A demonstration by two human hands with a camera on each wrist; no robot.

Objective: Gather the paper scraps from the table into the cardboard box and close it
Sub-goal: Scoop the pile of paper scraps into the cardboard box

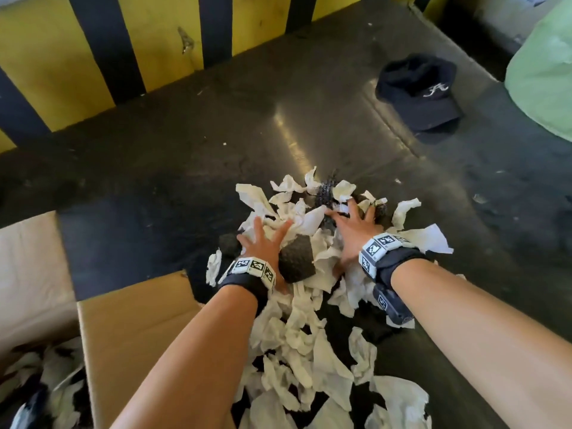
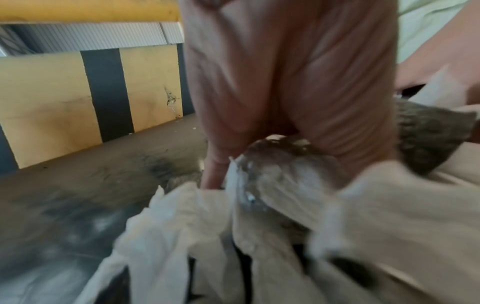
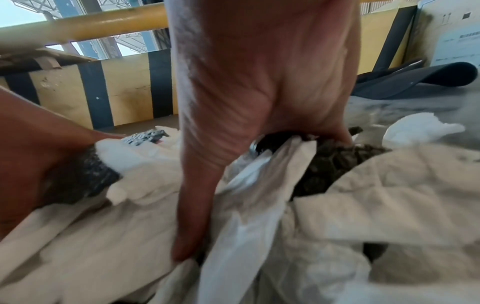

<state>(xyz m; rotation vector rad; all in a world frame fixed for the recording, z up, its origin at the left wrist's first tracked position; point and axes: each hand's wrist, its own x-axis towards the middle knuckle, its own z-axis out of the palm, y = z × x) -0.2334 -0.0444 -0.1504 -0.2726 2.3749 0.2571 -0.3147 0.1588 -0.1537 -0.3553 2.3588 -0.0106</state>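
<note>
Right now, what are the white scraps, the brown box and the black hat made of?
White scraps: thin soft paper, probably tissue; crumpled, torn edges.
Brown box: cardboard; matte, flat stiff flaps.
Black hat: seemingly cloth; slumped crown, stitched white emblem.

Crumpled white paper scraps (image 1: 305, 342) lie heaped among dark chunks on the dark desk (image 1: 173, 168), just beside an open cardboard box (image 1: 130, 335) already holding scraps.

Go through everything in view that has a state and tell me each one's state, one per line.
cardboard box: open, flaps up, some scraps inside
paper scraps: heaped loose on the table, mixed with dark pieces
left hand: fingers spread, pressing on the pile
right hand: fingers spread, pressing on the pile
black cap: lying on the table, apart from the pile
</note>
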